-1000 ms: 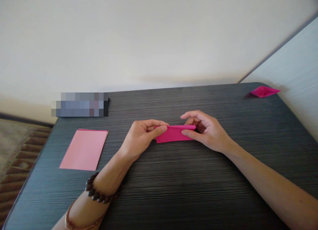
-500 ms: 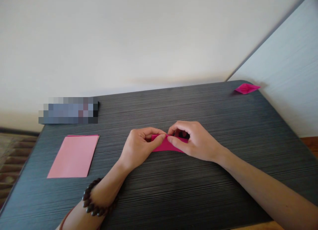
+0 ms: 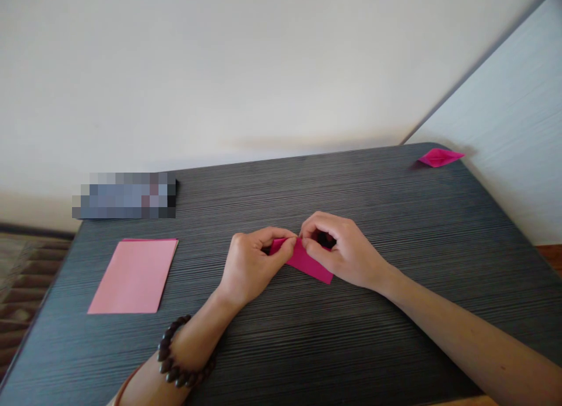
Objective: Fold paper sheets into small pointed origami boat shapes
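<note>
A small folded piece of magenta paper is held between my two hands just above the dark table, its lower right corner pointing down toward me. My left hand pinches its upper edge between thumb and forefinger from the left. My right hand grips the same edge close by, thumb and fingertips almost meeting those of the left. Both hands cover the paper's ends, so its full outline is hidden. A dark bead bracelet circles my left wrist.
A stack of square pink paper lies on the dark wood-grain table at left. Behind it rests a blurred-out flat object. A folded magenta paper shape sits at the far right corner, near the wall.
The magenta paper has tilted, its right end swinging down toward me and more of it showing below my right hand. Both hands stay pinched on it. The view has shifted slightly.
</note>
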{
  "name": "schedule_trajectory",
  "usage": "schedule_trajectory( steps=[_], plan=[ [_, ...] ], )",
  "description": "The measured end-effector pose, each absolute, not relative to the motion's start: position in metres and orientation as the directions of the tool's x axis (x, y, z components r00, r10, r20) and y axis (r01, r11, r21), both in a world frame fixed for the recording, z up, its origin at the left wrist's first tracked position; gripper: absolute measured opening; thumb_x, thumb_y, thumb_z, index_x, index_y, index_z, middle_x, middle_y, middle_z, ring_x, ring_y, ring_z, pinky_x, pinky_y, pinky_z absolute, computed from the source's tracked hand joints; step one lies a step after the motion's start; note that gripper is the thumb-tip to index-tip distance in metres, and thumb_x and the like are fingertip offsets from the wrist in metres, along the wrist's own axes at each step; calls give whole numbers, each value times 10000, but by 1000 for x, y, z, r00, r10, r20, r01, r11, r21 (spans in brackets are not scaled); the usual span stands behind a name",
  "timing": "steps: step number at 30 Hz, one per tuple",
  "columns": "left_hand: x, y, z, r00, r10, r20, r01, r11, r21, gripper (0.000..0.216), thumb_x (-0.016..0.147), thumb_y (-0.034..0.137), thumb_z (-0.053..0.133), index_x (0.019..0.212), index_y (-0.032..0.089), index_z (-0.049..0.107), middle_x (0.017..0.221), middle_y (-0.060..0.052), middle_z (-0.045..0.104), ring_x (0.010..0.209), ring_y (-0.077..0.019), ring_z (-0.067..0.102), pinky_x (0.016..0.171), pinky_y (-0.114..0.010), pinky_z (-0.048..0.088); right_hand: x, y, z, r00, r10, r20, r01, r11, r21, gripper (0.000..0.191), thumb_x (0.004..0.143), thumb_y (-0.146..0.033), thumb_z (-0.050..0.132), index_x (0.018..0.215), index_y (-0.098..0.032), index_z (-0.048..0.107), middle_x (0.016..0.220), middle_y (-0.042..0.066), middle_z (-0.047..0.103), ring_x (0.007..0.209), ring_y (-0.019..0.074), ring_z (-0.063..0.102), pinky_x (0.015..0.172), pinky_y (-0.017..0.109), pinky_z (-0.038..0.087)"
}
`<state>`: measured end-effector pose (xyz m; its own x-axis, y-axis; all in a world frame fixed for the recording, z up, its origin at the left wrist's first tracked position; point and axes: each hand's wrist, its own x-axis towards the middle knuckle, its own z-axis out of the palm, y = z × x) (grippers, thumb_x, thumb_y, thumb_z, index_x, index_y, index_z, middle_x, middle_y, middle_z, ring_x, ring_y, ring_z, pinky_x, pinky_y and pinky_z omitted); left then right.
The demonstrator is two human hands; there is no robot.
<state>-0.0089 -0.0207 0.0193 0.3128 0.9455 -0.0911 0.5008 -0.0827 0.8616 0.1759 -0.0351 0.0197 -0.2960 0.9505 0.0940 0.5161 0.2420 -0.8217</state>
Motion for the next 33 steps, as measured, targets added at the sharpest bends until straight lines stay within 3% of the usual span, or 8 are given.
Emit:
schedule_trajectory(
  steps=[12, 18, 23, 27, 33],
  plan=[
    [-19, -9, 17, 237, 959, -153, 419, 41, 907, 256, 775, 385, 656, 866, 156, 723, 760, -21, 736, 655, -151, 663, 581, -201, 501, 188, -28, 22, -343, 936, 71, 525, 254, -813, 102, 765, -96, 510, 750, -179, 567, 805, 2, 603, 647, 97, 508, 600, 247, 379],
    [-27, -3, 15, 155, 973, -172, 382, 101, 919, 295, 760, 410, 670, 887, 148, 717, 779, -28, 741, 666, -153, 668, 578, -195, 503, 200, -25, 21, -270, 962, 38, 569, 191, -800, 110, 742, -99, 503, 688, -175, 562, 719, -8, 589, 599, 100, 487, 544, 248, 353],
    [-22, -7, 15, 169, 974, -151, 416, 68, 907, 267, 760, 398, 668, 858, 155, 723, 744, -18, 738, 638, -150, 669, 541, -187, 503, 201, -29, 18, -228, 971, 70, 461, 171, -871, 168, 805, -164, 450, 858, -168, 609, 853, 26, 623, 739, 145, 551, 629, 281, 389],
    [-15, -13, 15, 201, 973, -115, 445, 14, 895, 208, 777, 357, 654, 845, 174, 725, 731, 3, 736, 635, -133, 670, 537, -167, 499, 198, -33, 19, -306, 947, 100, 370, 215, -904, 228, 863, -243, 403, 911, -173, 615, 849, 21, 629, 765, 152, 560, 694, 299, 396],
    [-15, -13, 15, 208, 976, -59, 490, -52, 870, 177, 785, 332, 647, 852, 185, 722, 746, 8, 738, 626, -125, 669, 549, -174, 499, 189, -34, 15, -254, 964, 83, 470, 199, -860, 176, 865, -331, 525, 882, -184, 619, 788, -6, 643, 702, 120, 565, 657, 260, 404]
  ],
)
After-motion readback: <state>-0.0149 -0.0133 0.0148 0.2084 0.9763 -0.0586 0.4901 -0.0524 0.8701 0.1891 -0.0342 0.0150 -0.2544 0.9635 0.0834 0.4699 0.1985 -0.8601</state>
